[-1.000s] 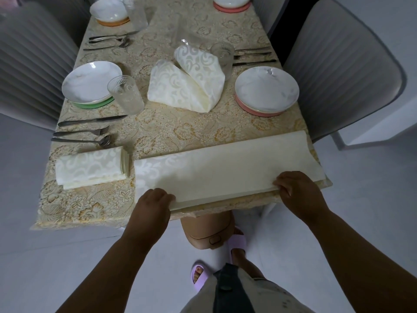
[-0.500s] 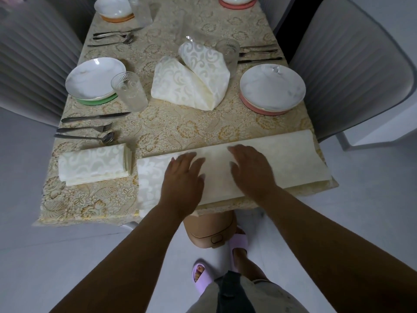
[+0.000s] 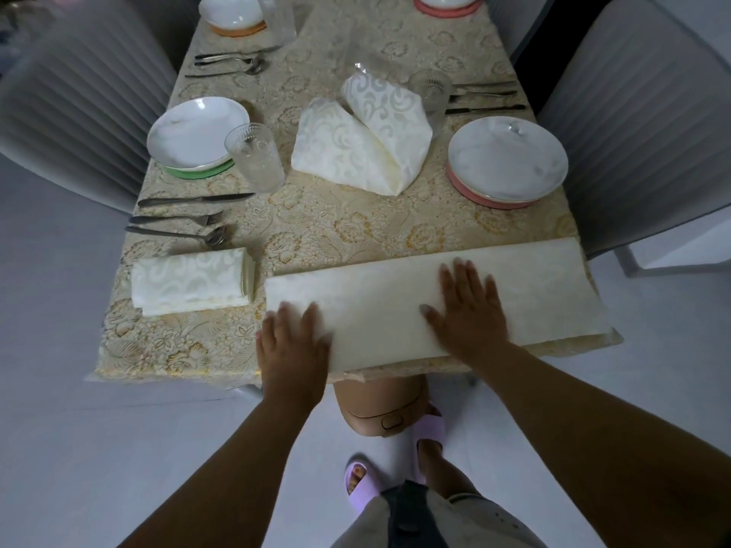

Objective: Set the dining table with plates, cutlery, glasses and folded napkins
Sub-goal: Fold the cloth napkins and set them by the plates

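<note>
Beyond the standing folded napkin (image 3: 362, 146), the top edge cuts off two far plates: one on an orange mat (image 3: 234, 15), one on a pink mat (image 3: 449, 2). A clear glass (image 3: 277, 13) beside the orange one is cropped too. Nearer than the napkin, both hands' fingertips (image 3: 290, 312) are motion-blurred, and the table (image 3: 316, 231) hides most of a tan object (image 3: 381, 409) underneath.
</note>
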A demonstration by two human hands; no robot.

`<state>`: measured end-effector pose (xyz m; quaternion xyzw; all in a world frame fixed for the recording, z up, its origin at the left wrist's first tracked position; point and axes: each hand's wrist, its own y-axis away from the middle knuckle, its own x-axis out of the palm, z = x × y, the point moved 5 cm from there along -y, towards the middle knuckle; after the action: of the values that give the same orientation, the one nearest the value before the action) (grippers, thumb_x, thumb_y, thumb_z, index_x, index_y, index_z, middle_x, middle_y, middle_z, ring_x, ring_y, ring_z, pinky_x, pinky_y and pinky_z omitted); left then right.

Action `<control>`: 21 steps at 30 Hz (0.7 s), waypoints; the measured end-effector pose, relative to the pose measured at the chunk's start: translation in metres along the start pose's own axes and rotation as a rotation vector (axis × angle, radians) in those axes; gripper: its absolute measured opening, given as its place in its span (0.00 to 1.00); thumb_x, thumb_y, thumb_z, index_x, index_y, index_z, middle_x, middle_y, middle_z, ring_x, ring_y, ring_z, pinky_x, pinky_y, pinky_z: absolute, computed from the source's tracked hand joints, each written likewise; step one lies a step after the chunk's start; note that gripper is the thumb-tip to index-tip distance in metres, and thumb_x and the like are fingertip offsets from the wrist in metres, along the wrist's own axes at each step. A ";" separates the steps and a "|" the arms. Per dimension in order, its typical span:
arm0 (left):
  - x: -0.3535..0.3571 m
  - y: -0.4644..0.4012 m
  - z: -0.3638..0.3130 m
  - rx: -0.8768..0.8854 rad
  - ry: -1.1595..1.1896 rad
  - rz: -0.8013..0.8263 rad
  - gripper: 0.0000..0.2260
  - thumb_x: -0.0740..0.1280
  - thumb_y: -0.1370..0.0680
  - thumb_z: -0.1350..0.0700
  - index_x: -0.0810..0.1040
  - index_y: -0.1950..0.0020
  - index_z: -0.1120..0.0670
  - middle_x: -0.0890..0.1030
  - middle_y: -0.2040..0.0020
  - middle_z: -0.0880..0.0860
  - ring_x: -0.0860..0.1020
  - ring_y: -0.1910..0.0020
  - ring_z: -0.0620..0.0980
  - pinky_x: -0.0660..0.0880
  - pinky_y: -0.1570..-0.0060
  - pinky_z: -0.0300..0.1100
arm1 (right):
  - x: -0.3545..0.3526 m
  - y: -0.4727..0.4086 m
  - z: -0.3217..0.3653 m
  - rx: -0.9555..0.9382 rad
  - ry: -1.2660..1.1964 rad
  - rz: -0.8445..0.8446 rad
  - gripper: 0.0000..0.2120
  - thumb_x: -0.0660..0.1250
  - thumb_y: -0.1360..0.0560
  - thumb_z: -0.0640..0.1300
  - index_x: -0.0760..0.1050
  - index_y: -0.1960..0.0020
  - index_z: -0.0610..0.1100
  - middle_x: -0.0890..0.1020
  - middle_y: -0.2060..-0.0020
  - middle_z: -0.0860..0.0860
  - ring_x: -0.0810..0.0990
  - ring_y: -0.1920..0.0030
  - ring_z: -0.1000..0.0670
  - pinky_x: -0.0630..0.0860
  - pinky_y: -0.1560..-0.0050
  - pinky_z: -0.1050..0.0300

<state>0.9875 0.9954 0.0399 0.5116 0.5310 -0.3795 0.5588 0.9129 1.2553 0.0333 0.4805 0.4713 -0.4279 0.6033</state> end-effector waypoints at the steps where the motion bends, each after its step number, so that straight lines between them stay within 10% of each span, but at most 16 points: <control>1: -0.005 -0.001 0.006 -0.069 0.026 -0.024 0.27 0.47 0.22 0.39 0.64 0.28 0.52 0.66 0.30 0.63 0.65 0.32 0.65 0.64 0.34 0.58 | 0.000 -0.001 0.011 0.000 -0.013 0.007 0.43 0.31 0.30 0.69 0.43 0.22 0.45 0.46 0.22 0.45 0.43 0.23 0.45 0.39 0.25 0.43; 9: -0.031 -0.012 0.032 -0.673 0.449 0.070 0.36 0.75 0.32 0.41 0.64 0.37 0.63 0.74 0.39 0.63 0.74 0.40 0.64 0.72 0.43 0.54 | 0.008 0.008 0.081 -0.265 0.023 -0.067 0.35 0.43 0.23 0.65 0.64 0.26 0.45 0.66 0.27 0.44 0.64 0.27 0.42 0.53 0.31 0.40; 21: -0.082 -0.040 0.003 -0.343 0.816 0.176 0.12 0.72 0.26 0.55 0.79 0.47 0.61 0.81 0.51 0.58 0.79 0.53 0.58 0.77 0.51 0.50 | 0.003 0.003 0.075 -0.259 -0.083 0.097 0.44 0.28 0.33 0.70 0.43 0.22 0.53 0.43 0.22 0.53 0.38 0.23 0.51 0.35 0.26 0.48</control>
<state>0.9374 0.9752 0.1136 0.5625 0.7177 -0.0042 0.4104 0.9284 1.1822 0.0381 0.4025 0.4734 -0.3534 0.6993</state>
